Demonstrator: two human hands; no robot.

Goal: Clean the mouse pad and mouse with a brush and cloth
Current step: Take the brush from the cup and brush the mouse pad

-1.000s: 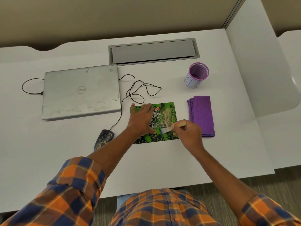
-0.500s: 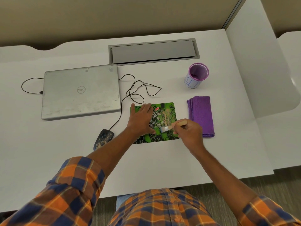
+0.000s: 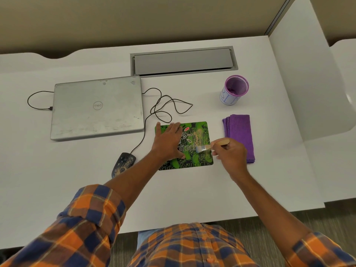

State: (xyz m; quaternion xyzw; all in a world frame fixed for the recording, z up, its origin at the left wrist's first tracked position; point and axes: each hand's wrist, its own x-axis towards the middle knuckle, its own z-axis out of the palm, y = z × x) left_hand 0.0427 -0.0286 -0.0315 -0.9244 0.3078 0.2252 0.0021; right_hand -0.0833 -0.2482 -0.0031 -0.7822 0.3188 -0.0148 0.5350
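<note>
Head view is showing you working at a white desk [image 3: 192, 199], and the way each hand is placed is making sense for brushing. Your left hand [image 3: 167, 141] is lying flat and open on the left part of the green Logitech mouse pad [image 3: 200, 130], grasping nothing; it is pressing the pad down, most likely so the thin mat is not sliding under the strokes. Your right hand [image 3: 229, 153] is pinching the wooden handle of a small brush [image 3: 210, 146], with the pale bristles angling down onto the middle right of the pad, just below a tan dusty patch that looks like the dirt you are sweeping. Folded purple cloth [image 3: 239, 135] is waiting just beside the pad's right edge, close to your brushing hand and untouched, so the wiping step is probably not yet begun. Black wired mouse [image 3: 123, 163] is sitting off the pad to its left, speckled with the same tan dust, its cable [image 3: 165, 110] looping back toward the closed Dell laptop [image 3: 96, 108]. Purple mesh cup [image 3: 234, 90] is standing behind the cloth, well clear of your strokes.
</note>
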